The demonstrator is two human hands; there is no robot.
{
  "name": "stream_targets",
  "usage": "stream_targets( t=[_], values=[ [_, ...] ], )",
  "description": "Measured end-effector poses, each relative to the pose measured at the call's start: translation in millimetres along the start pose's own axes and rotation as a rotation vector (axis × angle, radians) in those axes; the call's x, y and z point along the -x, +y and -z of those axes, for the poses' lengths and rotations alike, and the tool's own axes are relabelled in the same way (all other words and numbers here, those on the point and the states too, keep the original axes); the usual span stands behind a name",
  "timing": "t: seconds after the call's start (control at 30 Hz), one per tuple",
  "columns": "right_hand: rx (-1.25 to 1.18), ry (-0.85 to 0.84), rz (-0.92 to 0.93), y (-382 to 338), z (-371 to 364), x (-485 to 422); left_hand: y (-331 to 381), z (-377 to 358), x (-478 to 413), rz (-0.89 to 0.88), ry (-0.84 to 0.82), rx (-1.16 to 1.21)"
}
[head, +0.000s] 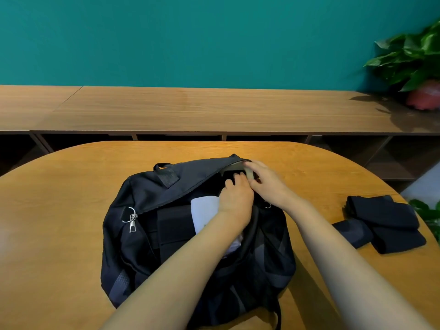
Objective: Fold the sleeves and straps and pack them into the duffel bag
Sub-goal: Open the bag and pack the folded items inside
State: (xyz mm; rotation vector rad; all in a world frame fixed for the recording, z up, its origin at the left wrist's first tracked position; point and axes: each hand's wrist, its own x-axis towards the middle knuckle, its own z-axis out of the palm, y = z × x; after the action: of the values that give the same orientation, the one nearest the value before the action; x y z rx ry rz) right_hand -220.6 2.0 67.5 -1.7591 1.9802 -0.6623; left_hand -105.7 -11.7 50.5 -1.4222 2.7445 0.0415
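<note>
**Duffel bag open at mid-table, both hands at its far end**

The duffel bag (152,194) is seen lying unzipped in the middle of the wooden table (66,186). A black folded piece (173,225) and a pale item (203,210) are lodged inside it. The left hand (235,198) is sunk into the far end of the opening with its fingers curled downward; their tips are hidden in the dark, so what is gripped cannot be told. The olive-lined rim of the bag is pinched between the thumb and fingers of the right hand (266,182). Folded dark sleeves (385,222) are stacked on the table, well to the right of the bag. A potted plant (414,55) is set on the sideboard (190,108) behind.
</note>
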Motion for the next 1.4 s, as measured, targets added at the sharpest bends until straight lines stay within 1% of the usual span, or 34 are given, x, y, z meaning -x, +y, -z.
stream_targets(
  t=[0.03, 0.1, 0.17, 0.23, 0.3, 0.4, 0.43, 0.47, 0.5, 0.53, 0.6, 0.63, 0.7, 0.77, 0.83, 0.9, 0.97, 1.0, 1.07, 1.13, 1.2, 1.27, 1.33, 1.4],
  values=[
    [-0.002, 0.001, 0.004, 2.9, -1.4, 4.6, -4.8, 5.2, 6.4, -0.048, -0.026, -0.023],
    [-0.009, 0.032, 0.007, 8.2, -3.6, 17.4, -19.5, 16.2, 19.0, -0.149, -0.019, -0.11],
    [0.075, 0.074, 0.037, 9.4, -10.6, 36.3, -36.7, 19.9, 33.9, -0.209, 0.003, -0.164],
    [0.166, 0.099, 0.071, 5.6, -23.7, 55.8, -51.8, 12.5, 46.2, -0.223, -0.033, -0.169],
    [0.158, 0.145, 0.048, 5.3, -38.7, 67.0, -62.7, -1.1, 51.9, -0.237, -0.1, -0.122],
    [0.095, 0.25, -0.077, 9.0, -51.5, 74.3, -70.5, -11.5, 52.9, -0.246, -0.073, -0.083],
    [0.098, 0.298, -0.076, 7.8, -51.9, 76.6, -69.7, -10.3, 53.5, -0.242, -0.05, -0.089],
    [0.131, 0.344, -0.028, 6.2, -52.3, 78.9, -67.5, -9.7, 54.8, -0.243, -0.026, -0.095],
    [0.192, 0.369, 0.062, 5.0, -53.1, 80.6, -64.5, -8.9, 57.4, -0.248, 0.007, -0.087],
    [0.275, 0.359, 0.174, 5.2, -53.7, 81.7, -62.1, -8.7, 60.5, -0.25, 0.038, -0.065],
    [0.476, 0.25, 0.353, 10.6, -55.1, 82.2, -61.3, -12.0, 67.9, -0.258, 0.066, -0.017],
    [0.55, 0.189, 0.393, 14.2, -55.8, 81.4, -62.4, -16.0, 71.0, -0.273, 0.066, -0.003],
    [0.608, 0.125, 0.426, 20.5, -53.0, 78.0, -66.0, -23.5, 74.9, -0.291, 0.093, 0.002],
    [0.641, 0.119, 0.461, 24.5, -48.3, 74.6, -67.9, -25.8, 74.7, -0.281, 0.096, 0.064],
    [0.658, 0.178, 0.498, 25.2, -43.9, 72.7, -68.9, -26.0, 73.2, -0.224, 0.078, 0.148],
    [0.583, 0.311, 0.444, 22.8, -40.8, 71.0, -70.1, -24.2, 71.8, -0.19, 0.075, 0.187],
    [0.488, 0.369, 0.316, 13.9, -40.3, 65.5, -71.5, -24.3, 71.0, -0.192, 0.076, 0.149],
    [0.492, 0.348, 0.259, 9.9, -41.0, 60.2, -71.6, -25.4, 71.0, -0.197, 0.08, 0.125],
    [0.594, 0.232, 0.189, 5.9, -44.3, 47.6, -70.2, -28.3, 71.4, -0.207, 0.097, 0.116],
    [0.721, 0.11, 0.168, 4.8, -48.5, 34.5, -69.5, -29.3, 72.6, -0.212, 0.103, 0.133],
    [0.815, 0.034, 0.182, 5.5, -51.6, 25.3, -70.0, -29.0, 73.1, -0.211, 0.093, 0.113],
    [0.9, 0.023, 0.21, 8.4, -52.2, 18.2, -70.0, -27.4, 73.3, -0.216, 0.08, 0.085],
    [0.978, 0.006, 0.178, 8.0, -49.7, 10.6, -70.2, -26.5, 73.3, -0.225, 0.074, 0.079],
    [0.986, -0.013, 0.145, 0.3, -47.7, 4.8, -71.1, -26.1, 72.9, -0.233, 0.078, 0.096]
  ],
)
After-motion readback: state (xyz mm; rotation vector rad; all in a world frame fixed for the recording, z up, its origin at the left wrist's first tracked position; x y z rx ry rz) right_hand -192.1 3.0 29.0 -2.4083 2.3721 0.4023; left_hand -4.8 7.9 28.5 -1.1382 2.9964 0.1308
